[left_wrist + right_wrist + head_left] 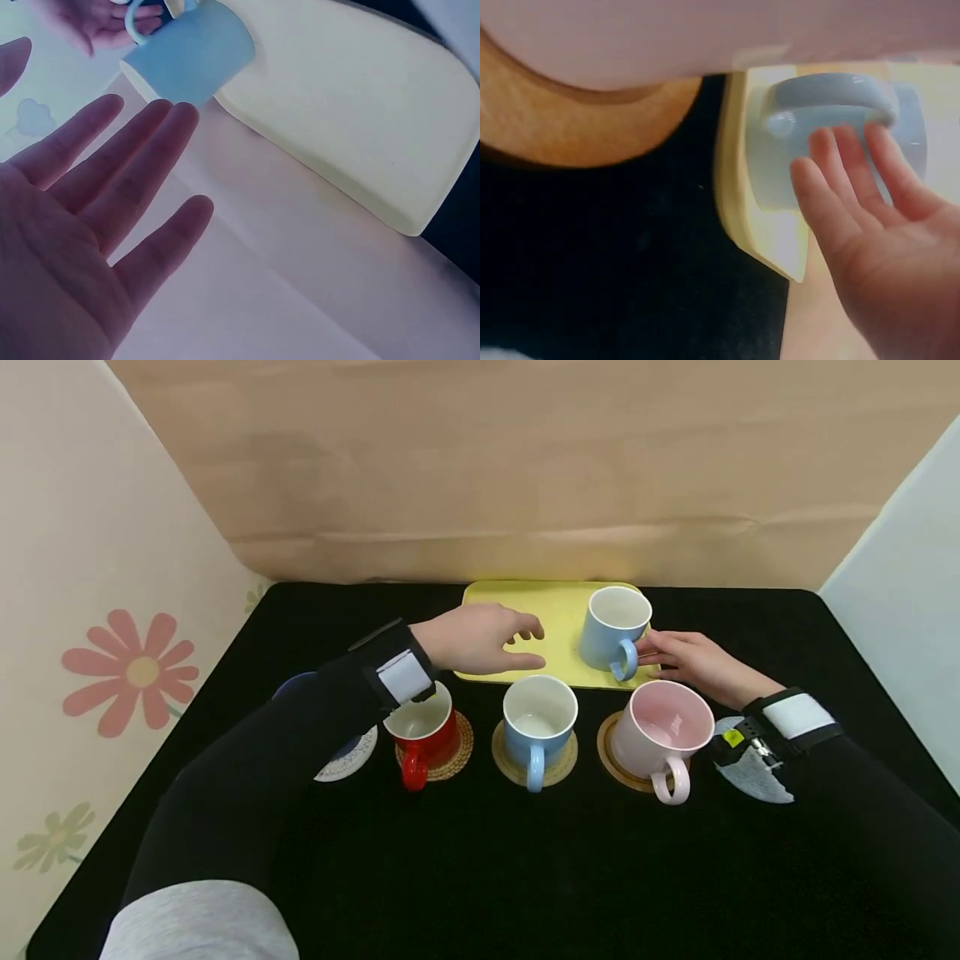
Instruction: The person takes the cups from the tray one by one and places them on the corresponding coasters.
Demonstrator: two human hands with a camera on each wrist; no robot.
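Observation:
A light blue mug (pixel 600 639) stands upright on the right part of a yellow tray (pixel 551 602), its handle facing the person. My right hand (pixel 693 664) is beside this mug, fingertips right at its handle side; in the right wrist view the fingers (pixel 855 176) are extended and not curled round the handle (pixel 832 88). Over the left part of the tray hovers my left hand (pixel 483 639), fingers spread and holding nothing. The left wrist view shows its palm (pixel 67 247), with the blue mug (pixel 199 56) beyond the fingertips.
On round woven or wooden coasters in front stand a red mug (pixel 435 739), a second blue mug (pixel 538 718) and a pink mug (pixel 663 727). A patterned white saucer (pixel 351 762) is partly hidden by the left sleeve. A grey piece (pixel 753 777) lies under the right wrist.

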